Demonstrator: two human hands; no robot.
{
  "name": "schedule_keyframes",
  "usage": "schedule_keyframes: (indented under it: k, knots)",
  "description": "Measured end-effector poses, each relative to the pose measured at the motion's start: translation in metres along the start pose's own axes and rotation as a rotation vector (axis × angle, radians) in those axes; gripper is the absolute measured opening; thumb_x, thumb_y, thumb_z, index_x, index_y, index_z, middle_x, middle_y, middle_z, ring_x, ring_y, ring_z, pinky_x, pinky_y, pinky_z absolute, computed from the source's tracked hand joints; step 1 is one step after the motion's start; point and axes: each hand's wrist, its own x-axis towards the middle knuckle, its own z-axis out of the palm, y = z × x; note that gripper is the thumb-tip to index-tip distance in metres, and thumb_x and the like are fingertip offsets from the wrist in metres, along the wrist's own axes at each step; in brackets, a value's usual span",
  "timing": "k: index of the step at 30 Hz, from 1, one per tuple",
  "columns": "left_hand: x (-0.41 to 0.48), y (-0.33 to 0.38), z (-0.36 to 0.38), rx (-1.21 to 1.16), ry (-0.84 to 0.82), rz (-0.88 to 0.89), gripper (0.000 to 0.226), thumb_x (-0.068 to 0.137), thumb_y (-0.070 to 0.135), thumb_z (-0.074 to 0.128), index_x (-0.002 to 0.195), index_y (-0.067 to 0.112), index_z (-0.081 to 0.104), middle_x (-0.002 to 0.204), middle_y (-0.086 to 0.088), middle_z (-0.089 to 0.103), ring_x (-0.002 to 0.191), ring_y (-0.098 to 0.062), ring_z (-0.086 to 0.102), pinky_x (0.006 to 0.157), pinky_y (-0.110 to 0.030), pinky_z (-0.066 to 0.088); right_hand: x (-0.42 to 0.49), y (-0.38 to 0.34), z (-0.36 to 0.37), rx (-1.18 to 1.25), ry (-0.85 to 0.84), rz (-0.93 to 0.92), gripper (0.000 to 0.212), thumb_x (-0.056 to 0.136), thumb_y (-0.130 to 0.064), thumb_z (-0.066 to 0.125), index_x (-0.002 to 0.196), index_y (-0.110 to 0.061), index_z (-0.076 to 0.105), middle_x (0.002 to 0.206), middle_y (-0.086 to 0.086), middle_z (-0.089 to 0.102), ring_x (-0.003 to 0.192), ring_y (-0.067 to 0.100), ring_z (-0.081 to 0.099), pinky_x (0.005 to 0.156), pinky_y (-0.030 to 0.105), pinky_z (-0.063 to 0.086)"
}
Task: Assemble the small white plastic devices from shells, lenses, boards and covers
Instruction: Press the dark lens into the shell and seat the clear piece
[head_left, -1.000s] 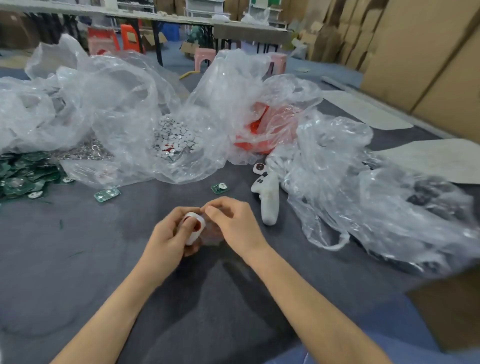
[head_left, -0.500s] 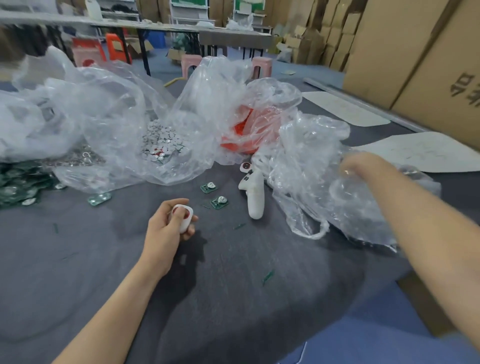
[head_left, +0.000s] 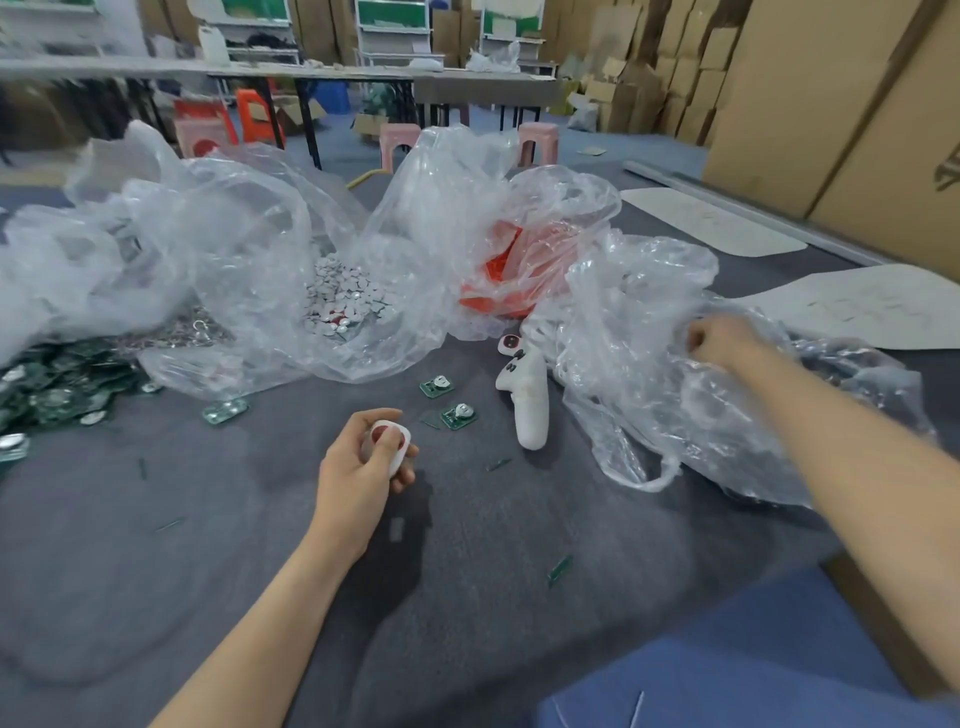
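Room: warehouse bay, stacked brown cartons (head_left: 831, 104) on the right, two pink stools (head_left: 399, 136) behind the bench. The print on the nearest carton is cut off at the frame edge and is unreadable.

Worktop (head_left: 208, 545): grey, felt-like cover.

Count of loose items:
- Two green boards (head_left: 436, 385), each with a round silver cell, just beyond your left hand (head_left: 358, 462).
- A third board (head_left: 225, 411), further left.
- One heap of green boards (head_left: 57, 384) at the far left edge, too many to count.
- One long white handle-shaped shell (head_left: 527, 400).
- One small white shell with red lens (head_left: 511, 343), just behind it.

Crumpled clear film bags, at least three: one of pale round discs (head_left: 343, 296), one of red-orange parts (head_left: 504, 280), and the right bag (head_left: 649, 405).

Left hand: fingers wrapped round the small white device (head_left: 389, 441), an oval with the red lens facing up, held just above the worktop centre.

Right hand (head_left: 719, 340): fingers curled at the right bag's film. It is blurred, so I cannot tell whether it pinches anything.
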Motion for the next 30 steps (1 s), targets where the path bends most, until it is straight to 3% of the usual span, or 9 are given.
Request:
schedule_keyframes:
  k: [5,8,10,12,14,16,22,26,30]
  knots:
    - [-0.002,0.0,0.001,0.233,0.052,0.029,0.041,0.082,0.012,0.07,0.103,0.041,0.05,0.079,0.017,0.062,0.056,-0.006,0.054,0.063,-0.025,0.047,-0.031,-0.019,-0.033,0.219,0.441,0.133,0.019,0.08,-0.01,0.062,0.099,-0.006,0.06,0.108,0.026,0.058,0.09,0.037,0.054,0.074,0.037,0.045]
    - [-0.003,0.001,0.002,0.233,0.12,0.039,0.04,0.082,0.006,0.068,0.095,0.036,0.044,0.082,0.012,0.061,0.056,-0.004,0.056,0.065,-0.031,0.051,-0.081,-0.05,-0.046,0.553,0.607,-0.124,0.008,0.077,-0.014,0.061,0.083,-0.016,0.056,0.085,0.016,0.065,0.074,0.029,0.05,0.064,0.035,0.04]
    - [-0.004,0.001,0.003,0.203,0.152,0.036,0.039,0.084,0.005,0.067,0.093,0.034,0.043,0.083,0.01,0.061,0.052,-0.004,0.057,0.06,-0.026,0.052,-0.12,-0.083,-0.045,0.926,0.401,-0.383,0.016,0.079,-0.009,0.061,0.076,-0.023,0.053,0.075,0.009,0.068,0.064,0.022,0.061,0.058,0.035,0.05]
    - [-0.004,0.004,0.003,0.161,0.166,0.023,0.037,0.084,0.005,0.067,0.093,0.033,0.044,0.082,0.009,0.062,0.049,-0.006,0.058,0.053,-0.019,0.049,-0.143,-0.115,-0.035,1.191,0.045,-0.558,0.024,0.084,0.006,0.058,0.079,-0.017,0.055,0.069,0.005,0.069,0.055,0.015,0.061,0.052,0.026,0.052]
    - [-0.005,0.006,0.002,0.116,0.157,0.009,0.035,0.084,0.006,0.068,0.094,0.032,0.048,0.077,0.011,0.064,0.048,-0.006,0.058,0.052,-0.016,0.047,-0.148,-0.145,-0.013,1.243,-0.215,-0.616,0.019,0.086,0.012,0.054,0.087,-0.006,0.058,0.069,0.009,0.069,0.053,0.018,0.059,0.051,0.026,0.051]
    - [-0.006,0.008,0.002,0.119,0.137,0.022,0.034,0.085,0.006,0.069,0.096,0.032,0.05,0.077,0.011,0.065,0.049,-0.005,0.058,0.052,-0.015,0.047,-0.146,-0.169,0.014,1.237,-0.336,-0.617,0.017,0.089,0.009,0.054,0.1,-0.003,0.062,0.074,0.011,0.069,0.055,0.019,0.06,0.054,0.026,0.051]
    - [-0.01,0.01,0.005,0.288,0.064,0.104,0.036,0.084,0.012,0.071,0.104,0.032,0.05,0.084,0.009,0.066,0.067,-0.01,0.064,0.066,-0.022,0.052,-0.142,-0.188,0.088,1.461,-0.422,-0.471,0.025,0.094,0.001,0.052,0.1,-0.017,0.069,0.082,0.011,0.074,0.07,0.018,0.068,0.065,0.027,0.055]
    - [-0.013,0.01,0.007,0.229,0.052,0.095,0.034,0.084,0.01,0.071,0.099,0.034,0.051,0.08,0.008,0.064,0.055,-0.007,0.059,0.058,-0.013,0.045,-0.136,-0.184,0.1,1.672,-0.421,-0.351,0.021,0.093,0.002,0.052,0.097,-0.012,0.068,0.082,0.008,0.073,0.067,0.012,0.065,0.059,0.021,0.051]
    - [-0.014,0.01,0.01,0.243,0.036,0.098,0.033,0.083,0.016,0.072,0.099,0.037,0.051,0.074,0.013,0.063,0.053,-0.007,0.054,0.057,-0.016,0.046,-0.135,-0.182,0.102,1.797,-0.443,-0.281,0.016,0.09,0.003,0.056,0.089,-0.006,0.068,0.076,0.005,0.071,0.062,0.01,0.062,0.055,0.02,0.051]
